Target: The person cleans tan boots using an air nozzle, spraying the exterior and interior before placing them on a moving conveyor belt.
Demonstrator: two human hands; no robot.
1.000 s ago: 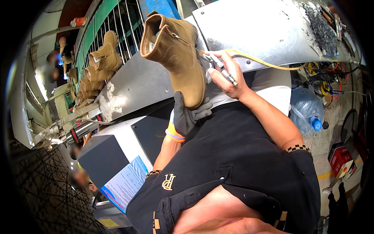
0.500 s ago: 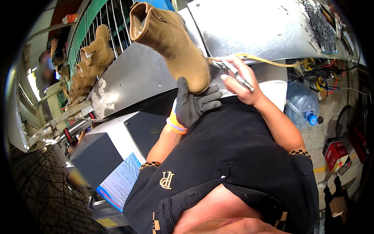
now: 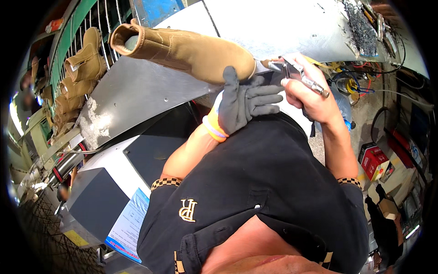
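A tan ankle boot (image 3: 191,52) lies on its side across the metal bench, its shaft to the left and its toe to the right. Under the toe is my left hand (image 3: 244,102), in a dark grey work glove, palm up with the fingers stretched out. Its thumb reaches up against the boot's near edge; whether the fingers carry any weight is hard to see. My right hand (image 3: 312,93) is bare and closed around a silver metal hand tool (image 3: 296,71) with a yellow hose (image 3: 319,65) behind it. The tool's narrow tan tip points left, close to the toe.
More tan boots (image 3: 84,66) stand along a green wire rack at the left. A scarred metal bench (image 3: 150,86) runs across the front. Dark cabinets (image 3: 98,201) sit at lower left. To the right are a clear water bottle (image 3: 342,107), cables and a red box (image 3: 374,160).
The boot has swung from steeply upright to lying more level, its shaft going left. My left fingers have stretched out. My right hand and tool have shifted right, slightly away from the toe.
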